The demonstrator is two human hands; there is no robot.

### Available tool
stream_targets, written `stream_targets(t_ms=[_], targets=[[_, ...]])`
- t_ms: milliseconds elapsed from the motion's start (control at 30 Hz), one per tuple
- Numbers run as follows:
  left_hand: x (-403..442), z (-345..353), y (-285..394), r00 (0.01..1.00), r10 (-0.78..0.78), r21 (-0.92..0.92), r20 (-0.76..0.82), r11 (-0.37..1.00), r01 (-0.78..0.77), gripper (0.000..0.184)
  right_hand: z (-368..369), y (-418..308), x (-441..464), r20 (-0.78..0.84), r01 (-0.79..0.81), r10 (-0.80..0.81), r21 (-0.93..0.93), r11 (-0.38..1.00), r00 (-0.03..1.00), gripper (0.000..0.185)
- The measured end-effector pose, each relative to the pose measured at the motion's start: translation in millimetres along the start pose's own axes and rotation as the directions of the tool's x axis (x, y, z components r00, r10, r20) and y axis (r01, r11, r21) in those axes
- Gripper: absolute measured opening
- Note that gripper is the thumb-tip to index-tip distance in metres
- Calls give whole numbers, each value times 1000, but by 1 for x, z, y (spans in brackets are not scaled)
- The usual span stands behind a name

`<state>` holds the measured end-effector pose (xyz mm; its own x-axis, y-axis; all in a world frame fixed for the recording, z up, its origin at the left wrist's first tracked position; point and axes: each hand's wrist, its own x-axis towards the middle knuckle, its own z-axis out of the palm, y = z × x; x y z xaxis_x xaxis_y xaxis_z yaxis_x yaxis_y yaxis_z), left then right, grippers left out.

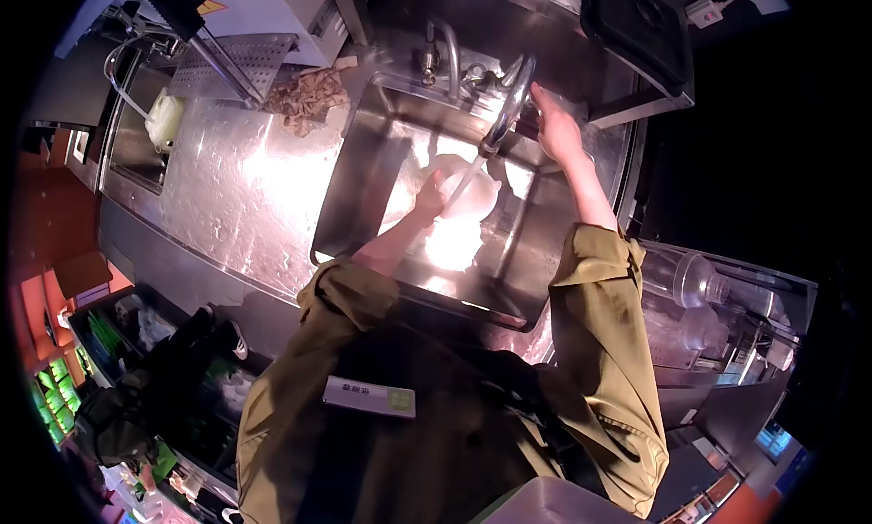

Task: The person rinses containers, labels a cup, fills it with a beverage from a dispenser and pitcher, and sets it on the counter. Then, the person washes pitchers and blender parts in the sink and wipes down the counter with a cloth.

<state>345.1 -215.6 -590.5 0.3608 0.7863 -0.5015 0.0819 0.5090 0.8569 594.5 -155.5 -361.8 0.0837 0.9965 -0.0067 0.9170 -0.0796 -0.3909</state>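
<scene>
In the steel sink [363, 179], my left hand [431, 199] grips the left side of a pale, rounded container [472, 195], overexposed by the light. A stream of water runs from the curved faucet [510, 115] down to the container. My right hand [556, 129] is raised at the right of the faucet, near its curved pipe, with fingers pointing up and left. Whether its fingertips touch the faucet or its handle cannot be made out.
A second faucet [451, 56] stands behind the sink. Crumpled brown cloth [309, 97] and a perforated tray [227, 65] lie on the left counter. A black-topped stand [636, 24] is at the back right, clear containers [695, 279] at the right. Another person is at the lower left.
</scene>
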Motion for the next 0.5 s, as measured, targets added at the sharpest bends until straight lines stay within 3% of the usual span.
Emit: stream_targets(t_ms=[67, 100, 200, 233, 333, 500], targets=[[26, -10, -42, 1000, 0, -25, 26, 1000, 1, 41, 5, 2, 1, 36, -27, 29, -52, 998, 999, 65], [25, -16, -40, 994, -46, -160, 95, 985, 61, 41, 6, 7, 2, 45, -48, 52, -87, 995, 998, 65], [-7, -12, 7, 954, -190, -297, 231, 920, 255, 40, 12, 11, 0, -118, 117, -125, -69, 991, 985, 64], [-24, -7, 27, 964, -214, -186, 160, 952, 243, 40, 11, 10, -1, -134, 139, -146, -57, 989, 980, 63], [-20, -7, 16, 962, -239, -89, 132, 964, 251, 59, 6, 6, -2, -118, 119, -126, -61, 991, 985, 58], [-22, -16, 8, 947, -296, -93, 125, 947, 308, 63, 4, 6, -2, -132, 133, -137, -38, 990, 982, 61]])
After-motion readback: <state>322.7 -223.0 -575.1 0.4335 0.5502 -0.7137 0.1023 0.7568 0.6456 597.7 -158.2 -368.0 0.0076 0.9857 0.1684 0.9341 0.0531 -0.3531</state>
